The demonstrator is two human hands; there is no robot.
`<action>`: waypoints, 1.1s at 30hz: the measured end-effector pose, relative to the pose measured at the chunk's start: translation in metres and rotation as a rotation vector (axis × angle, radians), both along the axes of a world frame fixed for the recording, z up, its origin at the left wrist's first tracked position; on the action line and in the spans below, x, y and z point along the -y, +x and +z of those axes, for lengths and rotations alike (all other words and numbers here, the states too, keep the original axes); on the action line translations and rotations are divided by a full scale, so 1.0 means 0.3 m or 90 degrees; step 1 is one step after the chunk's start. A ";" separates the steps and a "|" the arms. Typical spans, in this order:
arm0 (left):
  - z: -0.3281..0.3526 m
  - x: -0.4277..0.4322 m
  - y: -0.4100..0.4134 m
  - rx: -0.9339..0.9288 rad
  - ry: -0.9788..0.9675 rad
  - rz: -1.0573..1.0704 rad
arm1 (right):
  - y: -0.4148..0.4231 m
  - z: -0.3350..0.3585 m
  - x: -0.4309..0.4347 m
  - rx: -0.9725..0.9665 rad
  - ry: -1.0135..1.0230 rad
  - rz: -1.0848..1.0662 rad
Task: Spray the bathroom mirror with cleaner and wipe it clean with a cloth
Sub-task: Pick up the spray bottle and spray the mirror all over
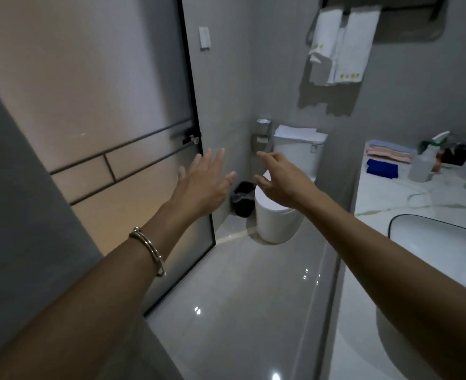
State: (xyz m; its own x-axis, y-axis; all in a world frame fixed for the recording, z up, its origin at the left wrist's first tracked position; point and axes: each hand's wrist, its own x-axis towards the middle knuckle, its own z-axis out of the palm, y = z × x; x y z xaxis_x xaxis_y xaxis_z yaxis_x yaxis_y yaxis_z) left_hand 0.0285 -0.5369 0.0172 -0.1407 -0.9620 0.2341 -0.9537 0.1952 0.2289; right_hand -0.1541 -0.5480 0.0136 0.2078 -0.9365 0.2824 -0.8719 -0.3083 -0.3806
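Out over the bathroom floor, the left grip (204,185) is spread flat, released, holding nothing. The right grip (281,182) beside it is loose-fingered and empty too. Nothing picked up yet, so I'd call this the fetching step. At the desk's (391,193) far left corner lies a folded blue cloth (382,168), and just right of it stands the pale spray bottle (425,163), upright. Next move calls for a swing right to reach both. The mirror itself I can't make out.
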 end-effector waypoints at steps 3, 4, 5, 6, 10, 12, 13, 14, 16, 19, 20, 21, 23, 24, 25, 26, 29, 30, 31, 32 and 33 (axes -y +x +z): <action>-0.004 0.191 0.008 -0.004 -0.011 -0.021 | 0.033 -0.038 0.118 0.021 0.009 -0.030; -0.019 0.237 -0.002 -0.004 0.007 -0.035 | 0.027 -0.059 0.143 0.017 0.022 -0.041; -0.037 0.271 -0.017 0.004 0.029 -0.049 | 0.012 -0.077 0.165 0.012 0.039 -0.056; -0.061 0.315 -0.034 0.014 0.032 -0.064 | -0.016 -0.092 0.201 0.011 0.045 -0.076; -0.120 0.489 -0.092 0.035 0.057 -0.103 | -0.135 -0.112 0.370 0.018 0.062 -0.183; -0.134 0.580 -0.122 0.046 0.054 -0.116 | -0.165 -0.127 0.457 0.023 0.054 -0.192; -0.136 0.631 -0.139 0.051 0.052 -0.122 | -0.173 -0.136 0.506 0.022 0.047 -0.190; -0.138 0.685 -0.156 0.059 0.051 -0.127 | -0.180 -0.145 0.561 0.024 0.040 -0.187; -0.140 0.794 -0.189 0.065 0.045 -0.136 | -0.193 -0.158 0.679 0.032 0.041 -0.182; -0.124 0.974 -0.241 0.044 0.025 -0.140 | -0.217 -0.156 0.871 0.035 0.033 -0.158; -0.112 1.045 -0.259 0.039 0.025 -0.137 | -0.229 -0.143 0.938 0.028 0.032 -0.150; -0.102 1.108 -0.275 0.042 0.026 -0.133 | -0.242 -0.128 0.997 0.019 0.033 -0.142; -0.093 1.258 -0.319 0.039 0.015 -0.130 | -0.287 -0.103 1.140 0.010 0.025 -0.139; -0.093 1.324 -0.342 0.027 0.008 -0.127 | -0.312 -0.091 1.205 0.007 0.020 -0.141; -0.096 1.384 -0.364 0.013 0.008 -0.128 | -0.335 -0.085 1.265 0.009 0.015 -0.144; -0.108 1.435 -0.381 0.006 0.016 -0.135 | -0.353 -0.089 1.320 0.010 0.017 -0.148; -0.155 1.561 -0.416 0.009 0.062 -0.152 | -0.375 -0.129 1.446 -0.013 0.050 -0.144; -0.163 1.617 -0.428 0.006 0.069 -0.155 | -0.384 -0.145 1.486 -0.017 0.060 -0.145; -0.168 1.675 -0.441 0.008 0.073 -0.160 | -0.392 -0.159 1.521 -0.016 0.075 -0.152; -0.174 1.734 -0.456 0.010 0.075 -0.170 | -0.404 -0.175 1.557 -0.015 0.090 -0.165; -0.180 1.792 -0.477 0.011 0.076 -0.187 | -0.419 -0.190 1.593 -0.019 0.101 -0.178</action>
